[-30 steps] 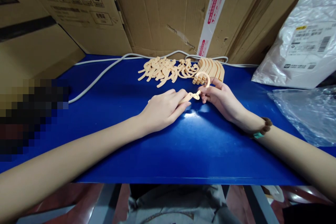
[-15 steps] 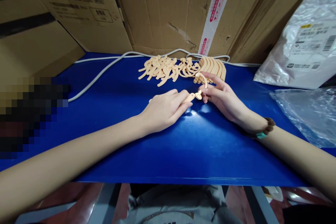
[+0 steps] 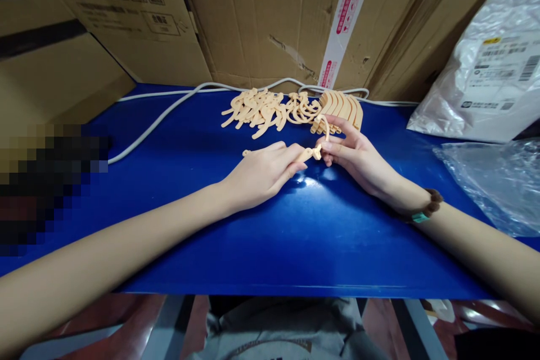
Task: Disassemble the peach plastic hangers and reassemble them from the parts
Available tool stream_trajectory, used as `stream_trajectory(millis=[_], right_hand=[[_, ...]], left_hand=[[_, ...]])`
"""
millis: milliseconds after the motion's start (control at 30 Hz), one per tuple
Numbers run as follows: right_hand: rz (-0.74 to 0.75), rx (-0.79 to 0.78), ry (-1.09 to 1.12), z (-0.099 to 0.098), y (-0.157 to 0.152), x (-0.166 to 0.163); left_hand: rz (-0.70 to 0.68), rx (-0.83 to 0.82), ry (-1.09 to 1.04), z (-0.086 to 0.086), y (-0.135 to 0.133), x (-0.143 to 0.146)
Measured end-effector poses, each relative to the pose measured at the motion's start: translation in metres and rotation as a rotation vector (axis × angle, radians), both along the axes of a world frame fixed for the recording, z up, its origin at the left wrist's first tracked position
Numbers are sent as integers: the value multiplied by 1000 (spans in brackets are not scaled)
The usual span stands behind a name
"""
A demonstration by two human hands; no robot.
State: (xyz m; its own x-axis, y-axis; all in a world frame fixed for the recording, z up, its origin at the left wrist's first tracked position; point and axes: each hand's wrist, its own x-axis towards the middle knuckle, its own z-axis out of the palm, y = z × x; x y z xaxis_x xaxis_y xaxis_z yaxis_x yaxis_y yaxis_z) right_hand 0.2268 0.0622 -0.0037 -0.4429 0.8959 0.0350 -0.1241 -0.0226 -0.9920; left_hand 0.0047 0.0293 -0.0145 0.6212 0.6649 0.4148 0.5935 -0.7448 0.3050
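My left hand point(image 3: 264, 174) is closed around a beige plastic hanger arm point(image 3: 306, 154). One holed end of the arm sticks out past the thumb, the other end shows beyond the knuckles, and the middle is hidden in the palm. Between thumb and fingers, my right hand point(image 3: 352, 152) pinches a curved beige hanger hook point(image 3: 326, 129), its bend upward. The hook's round base meets the holed end of the arm; whether they are joined I cannot tell. Behind the hands lie a heap of loose arms point(image 3: 257, 109), a cluster of hooks point(image 3: 300, 108) and a row of stacked arms point(image 3: 343, 107).
Cardboard boxes point(image 3: 274, 17) wall off the back of the blue tabletop point(image 3: 270, 253). A white cable point(image 3: 158, 118) runs along the rear and left. On the right are a white labelled bag point(image 3: 485, 62) and clear plastic wrap point(image 3: 498, 180).
The hook's base has turned and moved slightly left, up against the arm's holed end. The arm's far end now shows more beyond my left hand.
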Motion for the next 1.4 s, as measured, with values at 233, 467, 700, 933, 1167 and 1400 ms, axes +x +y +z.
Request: stream_trajectory(millis=[233, 467, 700, 933, 1167, 1400], right_hand=[[-34, -16, -33, 2, -3, -1], [-52, 30, -76, 0, -2, -1], [-72, 48, -84, 0, -1, 1], [-54, 19, -60, 0, 1, 3], [-22, 46, -94, 0, -1, 2], [-32, 95, -119, 0, 0, 2]], left_hand=[[-1, 194, 39, 0, 1, -2], [45, 414, 175, -2, 0, -1], [64, 388, 174, -3, -2, 1], [60, 227, 127, 1, 0, 0], [27, 154, 75, -1, -3, 0], [27, 361, 142, -2, -3, 0]])
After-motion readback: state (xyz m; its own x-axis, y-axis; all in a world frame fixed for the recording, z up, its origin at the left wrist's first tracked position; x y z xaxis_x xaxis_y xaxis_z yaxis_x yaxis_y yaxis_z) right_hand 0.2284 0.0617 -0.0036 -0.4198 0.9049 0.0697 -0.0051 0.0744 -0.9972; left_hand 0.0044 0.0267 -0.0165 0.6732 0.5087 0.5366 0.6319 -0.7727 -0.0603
